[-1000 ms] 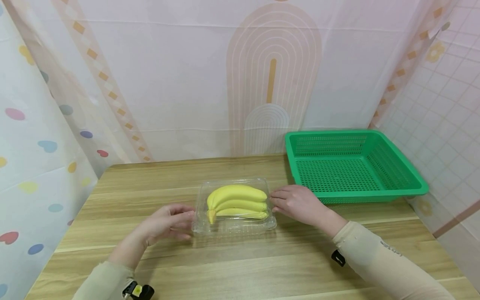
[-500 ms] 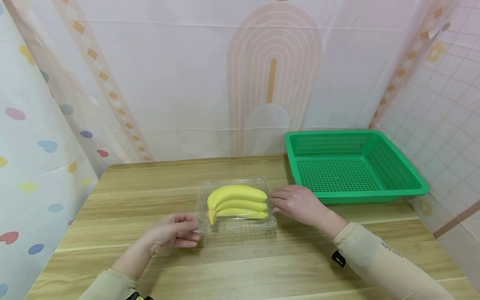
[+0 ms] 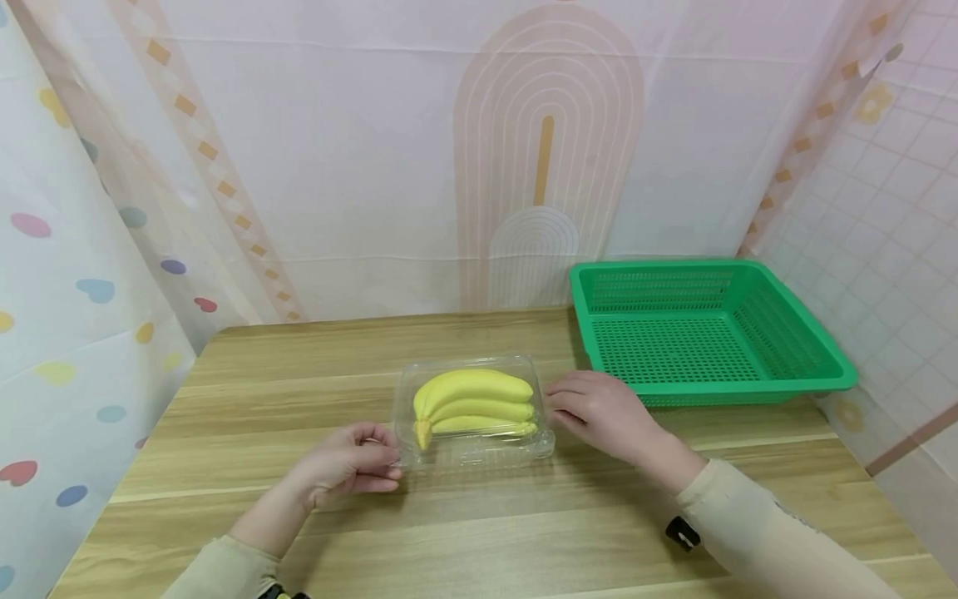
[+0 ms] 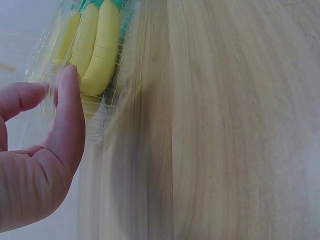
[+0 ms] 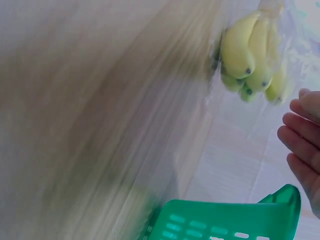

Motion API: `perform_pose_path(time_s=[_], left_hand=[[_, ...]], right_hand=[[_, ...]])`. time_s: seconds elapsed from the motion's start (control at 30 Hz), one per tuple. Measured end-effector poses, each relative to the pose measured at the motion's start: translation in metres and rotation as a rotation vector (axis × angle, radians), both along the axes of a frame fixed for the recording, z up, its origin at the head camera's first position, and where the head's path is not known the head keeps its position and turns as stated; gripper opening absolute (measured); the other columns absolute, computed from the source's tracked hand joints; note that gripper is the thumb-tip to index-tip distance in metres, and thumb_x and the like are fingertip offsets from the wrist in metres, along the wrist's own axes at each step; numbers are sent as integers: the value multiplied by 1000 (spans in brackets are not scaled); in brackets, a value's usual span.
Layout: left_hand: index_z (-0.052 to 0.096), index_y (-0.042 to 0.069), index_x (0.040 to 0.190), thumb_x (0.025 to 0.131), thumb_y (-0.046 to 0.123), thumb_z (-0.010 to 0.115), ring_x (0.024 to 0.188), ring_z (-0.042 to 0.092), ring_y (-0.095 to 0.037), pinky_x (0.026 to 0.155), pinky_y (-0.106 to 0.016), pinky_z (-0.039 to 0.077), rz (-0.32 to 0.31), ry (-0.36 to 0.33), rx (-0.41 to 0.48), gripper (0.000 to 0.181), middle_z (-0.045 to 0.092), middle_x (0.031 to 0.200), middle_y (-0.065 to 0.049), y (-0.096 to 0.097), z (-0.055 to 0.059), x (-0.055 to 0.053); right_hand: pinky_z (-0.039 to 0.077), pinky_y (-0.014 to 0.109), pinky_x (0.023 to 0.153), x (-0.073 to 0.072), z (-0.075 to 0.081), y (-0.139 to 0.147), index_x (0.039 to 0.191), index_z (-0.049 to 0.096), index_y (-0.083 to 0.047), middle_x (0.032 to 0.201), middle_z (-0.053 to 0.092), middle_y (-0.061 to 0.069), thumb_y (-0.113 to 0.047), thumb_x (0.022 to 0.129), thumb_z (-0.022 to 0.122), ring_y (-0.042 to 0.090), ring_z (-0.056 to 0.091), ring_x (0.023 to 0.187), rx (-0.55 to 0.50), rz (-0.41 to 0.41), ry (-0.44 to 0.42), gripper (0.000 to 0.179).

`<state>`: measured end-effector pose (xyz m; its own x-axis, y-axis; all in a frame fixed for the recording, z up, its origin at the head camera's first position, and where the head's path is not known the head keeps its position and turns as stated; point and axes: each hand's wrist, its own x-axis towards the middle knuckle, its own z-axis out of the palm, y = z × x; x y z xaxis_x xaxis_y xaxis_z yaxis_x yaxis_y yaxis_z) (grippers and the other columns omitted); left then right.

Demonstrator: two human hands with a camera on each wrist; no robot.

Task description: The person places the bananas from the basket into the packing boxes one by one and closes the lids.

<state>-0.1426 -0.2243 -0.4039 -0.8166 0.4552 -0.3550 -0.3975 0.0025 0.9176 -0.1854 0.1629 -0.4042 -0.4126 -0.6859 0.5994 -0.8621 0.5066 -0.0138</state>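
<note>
In the head view a clear plastic clamshell box (image 3: 471, 456) sits mid-table with a bunch of yellow bananas (image 3: 473, 388) inside. My left hand (image 3: 352, 459) pinches the box's near left corner between thumb and fingers. The left wrist view shows the thumb and index finger of that hand (image 4: 50, 135) at the box's edge, bananas (image 4: 102, 47) just behind the plastic. Beside the box's right side is my right hand (image 3: 602, 412), slightly apart from it. In the right wrist view this hand (image 5: 307, 135) has fairly straight fingers holding nothing, and the banana tips (image 5: 257, 82) face it.
A green perforated plastic basket (image 3: 714, 387) stands at the back right of the wooden table (image 3: 479, 541), just beyond my right hand. Patterned curtains (image 3: 359, 166) hang behind the table and along both sides.
My left hand has moved right and a little nearer, taking hold of the box's corner. My right hand has drawn slightly away from the box's right side. The box has barely moved.
</note>
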Motion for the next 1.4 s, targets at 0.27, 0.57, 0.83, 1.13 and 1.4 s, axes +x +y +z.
perform_pose_path(time_s=[0.27, 0.57, 0.83, 1.13, 1.4], left_hand=[[48, -4, 104, 92, -3, 59, 81, 69, -18, 78, -33, 60, 11, 4, 9, 16, 62, 89, -11, 1, 2, 1], [47, -4, 106, 91, -4, 60, 81, 69, -18, 78, -32, 59, 21, 7, 8, 20, 62, 89, -12, 1, 2, 2], [48, -5, 106, 92, -5, 59, 81, 69, -18, 78, -32, 59, 32, 13, 9, 18, 63, 89, -11, 2, 2, 4], [48, -7, 109, 91, -6, 59, 81, 69, -18, 78, -31, 59, 57, 19, 9, 20, 62, 88, -10, 4, 3, 5], [50, -6, 105, 90, -8, 59, 80, 69, -17, 77, -31, 59, 70, 26, 10, 17, 62, 86, -9, 4, 3, 6]], right_hand=[[57, 37, 83, 24, 1, -3, 107, 73, -4, 107, 72, 7, -9, 79, 83, 22, 67, 98, -198, -72, -259, 30], [58, 30, 81, 39, -8, -9, 129, 56, 5, 123, 59, 16, -13, 91, 73, 25, 65, 97, -284, -147, -608, 45], [59, 31, 77, 40, -12, -12, 129, 48, 16, 105, 63, 16, -17, 99, 62, 25, 66, 88, -413, -139, -1035, 47], [61, 35, 71, 37, -18, -15, 121, 44, 19, 91, 64, 22, -9, 101, 56, 24, 67, 77, -673, -81, -1449, 37], [60, 31, 72, 35, -22, -17, 110, 49, 14, 92, 64, 20, -8, 101, 55, 19, 67, 75, -724, -24, -1608, 24]])
